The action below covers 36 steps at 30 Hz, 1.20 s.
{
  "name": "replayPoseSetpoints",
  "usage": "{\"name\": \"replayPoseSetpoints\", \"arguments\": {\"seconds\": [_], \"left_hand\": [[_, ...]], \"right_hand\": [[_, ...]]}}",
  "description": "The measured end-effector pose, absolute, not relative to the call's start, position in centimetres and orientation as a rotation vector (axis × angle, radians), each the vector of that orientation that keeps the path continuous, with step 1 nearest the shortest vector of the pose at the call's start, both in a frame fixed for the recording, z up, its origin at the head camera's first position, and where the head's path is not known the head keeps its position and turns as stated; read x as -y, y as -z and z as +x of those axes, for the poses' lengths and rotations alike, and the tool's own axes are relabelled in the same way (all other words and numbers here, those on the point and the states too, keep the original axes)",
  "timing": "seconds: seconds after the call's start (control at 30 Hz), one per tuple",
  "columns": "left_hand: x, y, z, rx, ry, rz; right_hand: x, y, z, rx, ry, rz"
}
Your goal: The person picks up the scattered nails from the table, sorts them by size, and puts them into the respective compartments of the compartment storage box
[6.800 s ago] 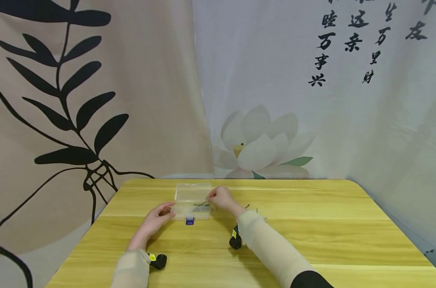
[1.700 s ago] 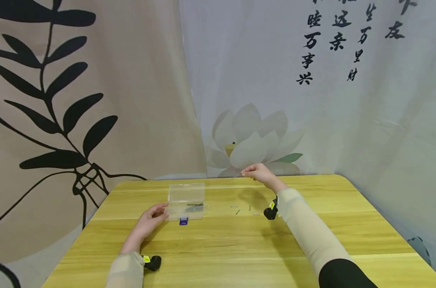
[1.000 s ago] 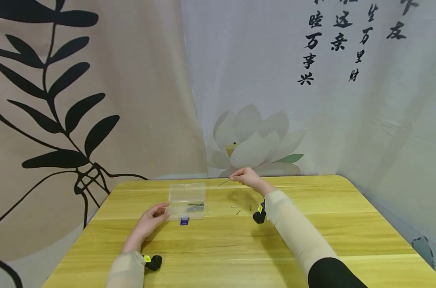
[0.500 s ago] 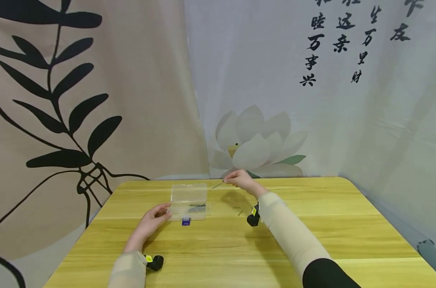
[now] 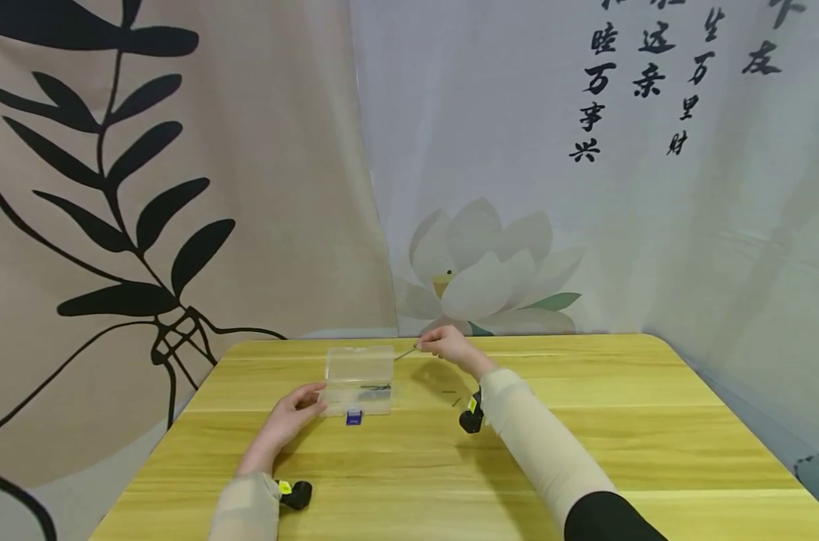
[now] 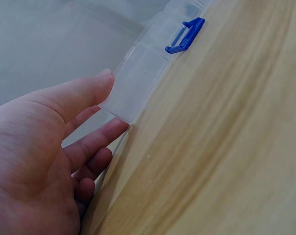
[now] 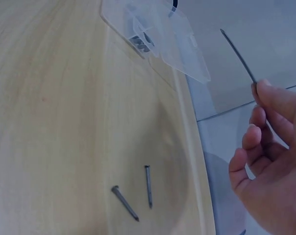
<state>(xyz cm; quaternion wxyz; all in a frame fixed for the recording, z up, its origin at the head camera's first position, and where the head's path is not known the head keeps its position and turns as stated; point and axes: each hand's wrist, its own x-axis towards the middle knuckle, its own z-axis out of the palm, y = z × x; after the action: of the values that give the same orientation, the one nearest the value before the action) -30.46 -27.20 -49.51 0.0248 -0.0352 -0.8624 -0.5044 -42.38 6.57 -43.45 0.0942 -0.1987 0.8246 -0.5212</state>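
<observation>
one nail (image 7: pixel 238 56) was pinched by the thumb and fingertips of the right hand (image 5: pixel 446 344), held in the air near the open clear box (image 6: pixel 133 81). the box's left end was gripped by the thumb and fingers of the left hand (image 5: pixel 291 417). two loose nails (image 7: pixel 149 187) were seen on the table (image 5: pixel 585 451).

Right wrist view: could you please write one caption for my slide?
A right hand pinches a nail; two more nails lie on the table, and a clear plastic box stands open.
</observation>
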Motion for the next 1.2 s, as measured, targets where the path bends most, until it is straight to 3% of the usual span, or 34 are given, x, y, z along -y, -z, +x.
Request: {"name": "replayPoseSetpoints", "arguments": {"seconds": [0.73, 1.2], "left_hand": [[27.3, 49.4, -30.4, 2.641, 1.607, -0.107], [27.2, 49.5, -30.5, 2.627, 1.604, -0.088]], "right_hand": [[-3.1, 45.7, -41.5, -2.463, 1.531, -0.672], [-0.7, 47.2, -40.8, -2.475, 1.443, -0.883]]}}
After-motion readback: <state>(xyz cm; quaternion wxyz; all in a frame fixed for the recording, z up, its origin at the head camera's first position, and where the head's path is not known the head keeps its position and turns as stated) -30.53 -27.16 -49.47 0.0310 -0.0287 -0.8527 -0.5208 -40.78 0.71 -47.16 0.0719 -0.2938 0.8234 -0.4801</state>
